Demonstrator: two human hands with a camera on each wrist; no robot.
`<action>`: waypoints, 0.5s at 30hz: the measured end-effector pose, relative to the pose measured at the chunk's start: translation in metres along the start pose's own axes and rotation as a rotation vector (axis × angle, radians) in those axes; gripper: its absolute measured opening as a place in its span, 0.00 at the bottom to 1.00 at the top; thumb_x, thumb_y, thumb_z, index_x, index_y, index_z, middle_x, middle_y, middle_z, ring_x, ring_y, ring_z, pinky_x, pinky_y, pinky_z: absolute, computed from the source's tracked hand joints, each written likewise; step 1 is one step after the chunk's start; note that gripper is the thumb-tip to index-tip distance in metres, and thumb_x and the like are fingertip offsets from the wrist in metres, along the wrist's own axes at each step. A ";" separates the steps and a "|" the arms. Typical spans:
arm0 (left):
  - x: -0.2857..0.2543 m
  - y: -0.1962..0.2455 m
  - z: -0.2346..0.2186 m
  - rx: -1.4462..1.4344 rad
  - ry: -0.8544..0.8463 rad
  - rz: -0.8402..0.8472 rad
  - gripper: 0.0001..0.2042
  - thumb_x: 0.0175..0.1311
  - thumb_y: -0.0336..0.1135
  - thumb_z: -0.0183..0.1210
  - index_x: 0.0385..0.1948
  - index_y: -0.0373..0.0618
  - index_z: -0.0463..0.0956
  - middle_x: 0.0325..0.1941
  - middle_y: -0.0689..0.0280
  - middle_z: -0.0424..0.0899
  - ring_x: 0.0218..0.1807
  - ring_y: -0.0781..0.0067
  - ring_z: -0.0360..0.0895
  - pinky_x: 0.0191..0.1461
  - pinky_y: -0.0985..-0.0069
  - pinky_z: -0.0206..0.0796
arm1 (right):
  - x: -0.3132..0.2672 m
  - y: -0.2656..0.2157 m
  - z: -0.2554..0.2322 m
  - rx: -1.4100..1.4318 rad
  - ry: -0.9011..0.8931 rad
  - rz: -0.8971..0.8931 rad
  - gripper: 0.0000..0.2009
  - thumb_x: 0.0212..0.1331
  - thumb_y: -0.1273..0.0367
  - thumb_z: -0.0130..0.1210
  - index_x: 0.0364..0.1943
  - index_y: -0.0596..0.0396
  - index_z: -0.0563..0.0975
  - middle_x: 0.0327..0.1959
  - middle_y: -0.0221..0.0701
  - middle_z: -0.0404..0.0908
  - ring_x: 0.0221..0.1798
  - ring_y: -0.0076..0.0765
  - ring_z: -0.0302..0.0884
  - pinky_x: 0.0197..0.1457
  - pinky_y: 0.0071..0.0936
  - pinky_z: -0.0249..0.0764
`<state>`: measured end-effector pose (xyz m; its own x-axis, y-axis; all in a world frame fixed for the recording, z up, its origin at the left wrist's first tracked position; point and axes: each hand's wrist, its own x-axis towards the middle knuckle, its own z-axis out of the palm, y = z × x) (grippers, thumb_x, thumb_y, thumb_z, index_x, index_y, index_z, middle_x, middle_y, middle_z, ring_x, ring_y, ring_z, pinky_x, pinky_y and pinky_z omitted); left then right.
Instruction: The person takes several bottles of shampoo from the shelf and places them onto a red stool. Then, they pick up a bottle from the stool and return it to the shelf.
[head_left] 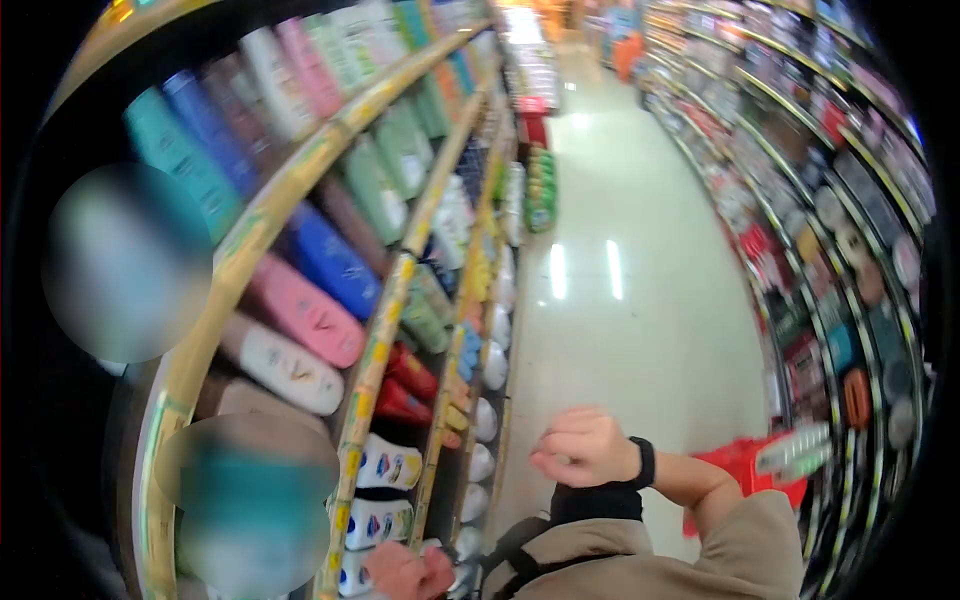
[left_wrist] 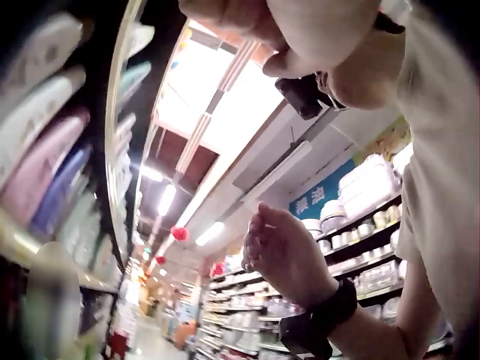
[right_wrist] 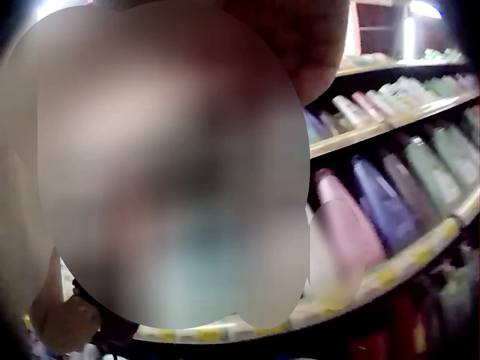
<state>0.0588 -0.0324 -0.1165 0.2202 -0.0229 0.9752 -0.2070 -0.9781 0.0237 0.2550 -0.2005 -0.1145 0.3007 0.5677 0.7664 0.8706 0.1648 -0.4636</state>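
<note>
My right hand (head_left: 585, 447), a dark band at its wrist, is raised over the aisle with fingers loosely curled and nothing in them. In the left wrist view the same right hand (left_wrist: 289, 251) shows its bent fingers. Low in the head view, my left hand (head_left: 410, 572) hangs loosely curled beside white bottles (head_left: 380, 525) on a lower shelf, holding nothing visible. Beyond the right forearm, a red basket (head_left: 732, 453) has a clear and pale green pack (head_left: 797, 452) at its top.
Shelves on the left carry pink bottles (head_left: 308, 312), blue bottles (head_left: 335, 262) and teal bottles (head_left: 185, 165) behind a yellow-tagged edge (head_left: 262, 225). A glossy floor (head_left: 640, 340) runs ahead between this rack and stocked shelves on the right (head_left: 850, 250). Green packs (head_left: 541, 190) stand at the left rack's foot.
</note>
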 end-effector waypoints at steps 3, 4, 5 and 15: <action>-0.048 -0.005 0.017 -0.212 -0.436 -0.061 0.10 0.37 0.26 0.59 0.09 0.48 0.64 0.12 0.69 0.63 0.13 0.71 0.62 0.16 0.77 0.49 | -0.077 -0.035 -0.025 0.008 0.249 0.653 0.11 0.52 0.69 0.56 0.14 0.54 0.72 0.13 0.29 0.70 0.15 0.28 0.67 0.19 0.25 0.64; -0.042 0.007 0.034 -0.324 -0.454 0.022 0.12 0.38 0.24 0.59 0.09 0.48 0.62 0.10 0.69 0.61 0.12 0.72 0.60 0.16 0.77 0.48 | -0.099 -0.053 -0.030 0.120 0.390 0.908 0.12 0.55 0.68 0.54 0.16 0.54 0.73 0.15 0.28 0.71 0.16 0.25 0.68 0.20 0.24 0.65; -0.037 0.020 0.051 -0.439 -0.480 0.102 0.14 0.39 0.22 0.59 0.08 0.48 0.60 0.09 0.70 0.60 0.10 0.72 0.59 0.16 0.77 0.46 | -0.118 -0.069 -0.038 0.405 0.571 1.127 0.12 0.57 0.67 0.51 0.18 0.54 0.73 0.16 0.27 0.72 0.19 0.23 0.68 0.23 0.22 0.66; 0.002 0.159 0.133 -1.372 -0.474 0.339 0.17 0.46 0.11 0.47 0.08 0.44 0.54 0.06 0.68 0.55 0.07 0.71 0.52 0.15 0.77 0.40 | -0.265 -0.165 -0.076 1.516 2.001 0.697 0.11 0.58 0.65 0.48 0.20 0.50 0.68 0.16 0.23 0.65 0.20 0.24 0.59 0.27 0.21 0.62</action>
<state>0.1525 -0.2158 -0.1400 0.2056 -0.5306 0.8223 -0.9644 0.0329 0.2624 0.0612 -0.4395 -0.2076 0.8133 -0.0543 -0.5793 0.1508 0.9813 0.1198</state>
